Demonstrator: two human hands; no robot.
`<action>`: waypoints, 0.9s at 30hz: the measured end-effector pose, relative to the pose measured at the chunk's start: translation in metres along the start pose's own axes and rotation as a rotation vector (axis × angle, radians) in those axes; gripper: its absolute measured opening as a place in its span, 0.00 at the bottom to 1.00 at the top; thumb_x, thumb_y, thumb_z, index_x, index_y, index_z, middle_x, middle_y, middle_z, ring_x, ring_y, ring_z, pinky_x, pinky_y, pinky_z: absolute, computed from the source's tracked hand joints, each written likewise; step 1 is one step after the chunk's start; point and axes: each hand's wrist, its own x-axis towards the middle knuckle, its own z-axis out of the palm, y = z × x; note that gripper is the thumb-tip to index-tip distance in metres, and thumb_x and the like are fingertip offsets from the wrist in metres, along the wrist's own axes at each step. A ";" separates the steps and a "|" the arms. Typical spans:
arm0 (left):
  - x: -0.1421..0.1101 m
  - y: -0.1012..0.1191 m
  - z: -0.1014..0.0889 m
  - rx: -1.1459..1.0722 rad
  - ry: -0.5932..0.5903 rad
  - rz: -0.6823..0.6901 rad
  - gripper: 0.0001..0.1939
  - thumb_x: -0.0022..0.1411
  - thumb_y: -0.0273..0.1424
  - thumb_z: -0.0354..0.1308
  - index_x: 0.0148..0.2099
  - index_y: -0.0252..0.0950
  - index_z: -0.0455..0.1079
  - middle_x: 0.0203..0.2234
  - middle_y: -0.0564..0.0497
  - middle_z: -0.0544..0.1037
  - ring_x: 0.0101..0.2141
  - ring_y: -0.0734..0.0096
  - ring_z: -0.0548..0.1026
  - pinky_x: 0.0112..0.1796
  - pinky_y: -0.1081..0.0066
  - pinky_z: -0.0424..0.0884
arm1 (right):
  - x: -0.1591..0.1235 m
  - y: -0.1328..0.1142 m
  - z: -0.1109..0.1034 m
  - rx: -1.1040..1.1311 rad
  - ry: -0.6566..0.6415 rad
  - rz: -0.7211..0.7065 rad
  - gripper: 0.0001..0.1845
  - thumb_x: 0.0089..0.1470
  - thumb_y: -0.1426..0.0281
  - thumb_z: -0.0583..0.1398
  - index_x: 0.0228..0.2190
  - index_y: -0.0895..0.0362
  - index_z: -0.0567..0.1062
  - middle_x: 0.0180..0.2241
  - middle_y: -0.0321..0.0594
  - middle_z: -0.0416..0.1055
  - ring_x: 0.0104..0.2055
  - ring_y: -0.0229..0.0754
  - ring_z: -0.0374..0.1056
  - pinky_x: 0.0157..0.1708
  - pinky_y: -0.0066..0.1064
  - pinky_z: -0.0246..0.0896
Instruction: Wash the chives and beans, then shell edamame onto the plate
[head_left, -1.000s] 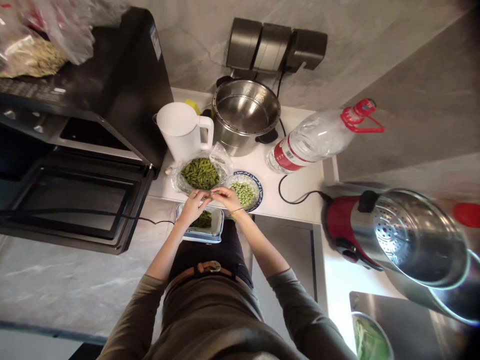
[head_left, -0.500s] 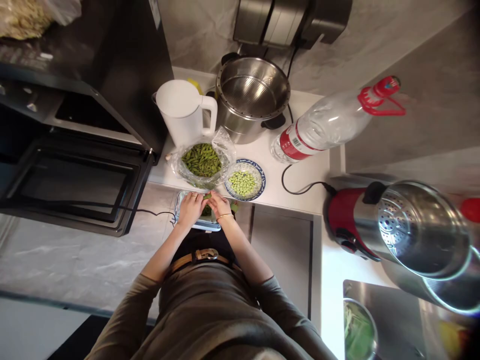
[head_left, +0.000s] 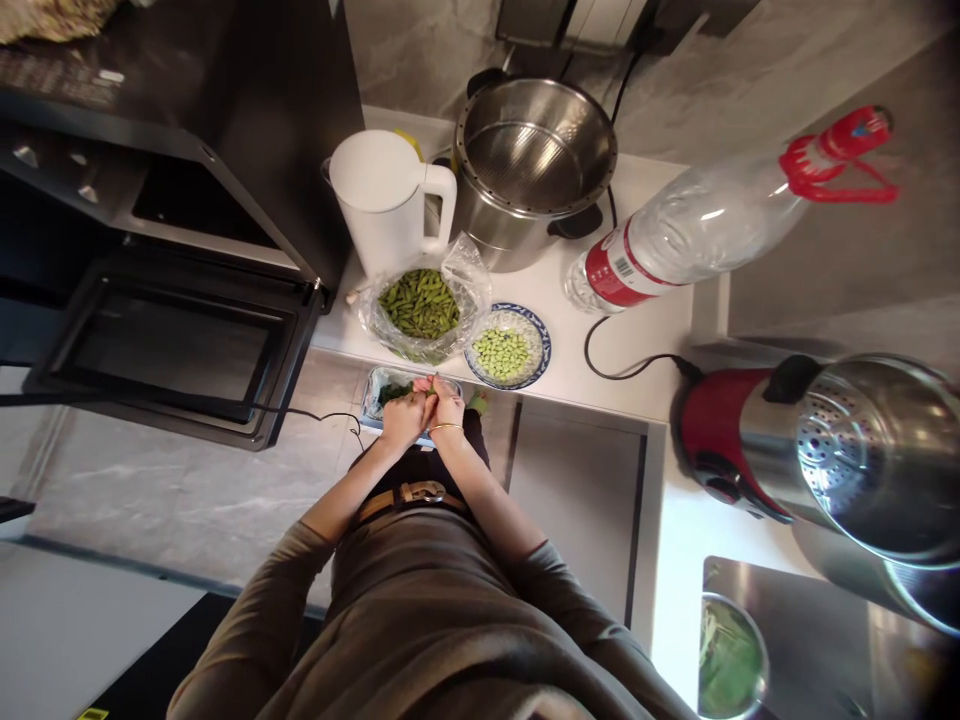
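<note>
Green pods [head_left: 420, 302] lie heaped in an open clear bag [head_left: 471, 270] on the counter [head_left: 630, 340], just beyond the hands I am following from my end. Close beside the bag, to its right, I have a blue-rimmed plate [head_left: 546, 345] with loose pale-green beans [head_left: 502, 353] spread over its middle. Below the counter's front edge sits a lined tub [head_left: 370, 405] with dark green pieces [head_left: 394, 390] inside; I can't tell what it rests on.

My left hand [head_left: 405, 420] and right hand [head_left: 448, 410] meet over the tub, touching each other, with the fingers [head_left: 422, 384] drawn in narrow. A sliver of green shows at their tips, which I take for a single pod pinched between both hands; they cover most of it, so I can't tell whether it has split.

I judge the step in hand to be opening that pod to free its beans. As I read it, the next move calls for a steady squeeze, then a short reach right to bring the beans to the plate, with the husk left to the tub. Going by the full bag, I reckon plenty of shelling remains.
</note>
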 end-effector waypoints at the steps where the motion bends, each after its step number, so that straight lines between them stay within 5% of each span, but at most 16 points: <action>1: 0.000 0.000 0.003 -0.036 0.005 -0.025 0.26 0.69 0.40 0.38 0.34 0.30 0.73 0.29 0.39 0.79 0.27 0.66 0.76 0.27 0.72 0.62 | 0.000 0.001 0.000 0.027 -0.006 0.000 0.10 0.39 0.65 0.67 0.19 0.56 0.74 0.19 0.32 0.75 0.23 0.36 0.70 0.31 0.30 0.70; 12: 0.011 -0.007 0.015 -0.877 0.023 -0.241 0.32 0.64 0.53 0.39 0.16 0.37 0.57 0.13 0.53 0.65 0.19 0.74 0.65 0.23 0.73 0.57 | 0.002 0.000 -0.008 0.020 -0.058 -0.014 0.10 0.49 0.63 0.63 0.29 0.58 0.76 0.25 0.36 0.78 0.28 0.37 0.73 0.32 0.28 0.71; 16: 0.009 -0.003 0.005 -0.585 -0.103 -0.126 0.30 0.67 0.46 0.40 0.20 0.35 0.66 0.16 0.49 0.71 0.24 0.69 0.72 0.26 0.73 0.62 | 0.005 -0.001 -0.007 0.005 -0.033 -0.027 0.11 0.47 0.61 0.64 0.26 0.56 0.75 0.20 0.33 0.75 0.26 0.37 0.73 0.31 0.29 0.70; 19: 0.005 0.006 -0.008 -0.232 -0.244 -0.074 0.24 0.68 0.40 0.41 0.32 0.34 0.75 0.26 0.43 0.79 0.31 0.64 0.77 0.31 0.71 0.66 | 0.005 -0.001 -0.009 -0.050 -0.032 -0.019 0.12 0.45 0.59 0.65 0.26 0.56 0.75 0.19 0.32 0.75 0.25 0.38 0.73 0.28 0.28 0.68; 23: 0.004 0.016 -0.023 0.035 -0.377 -0.029 0.18 0.66 0.32 0.44 0.40 0.31 0.75 0.33 0.37 0.80 0.37 0.57 0.79 0.36 0.66 0.70 | 0.001 -0.005 -0.014 -0.142 -0.075 -0.055 0.13 0.44 0.59 0.65 0.25 0.57 0.77 0.19 0.33 0.75 0.24 0.38 0.72 0.28 0.28 0.67; 27: 0.004 0.012 -0.022 0.016 -0.287 -0.054 0.21 0.69 0.35 0.41 0.40 0.31 0.74 0.33 0.37 0.79 0.36 0.56 0.79 0.37 0.63 0.71 | -0.002 -0.013 -0.012 -0.181 -0.175 -0.131 0.11 0.45 0.61 0.65 0.25 0.56 0.77 0.21 0.33 0.76 0.25 0.37 0.72 0.31 0.28 0.67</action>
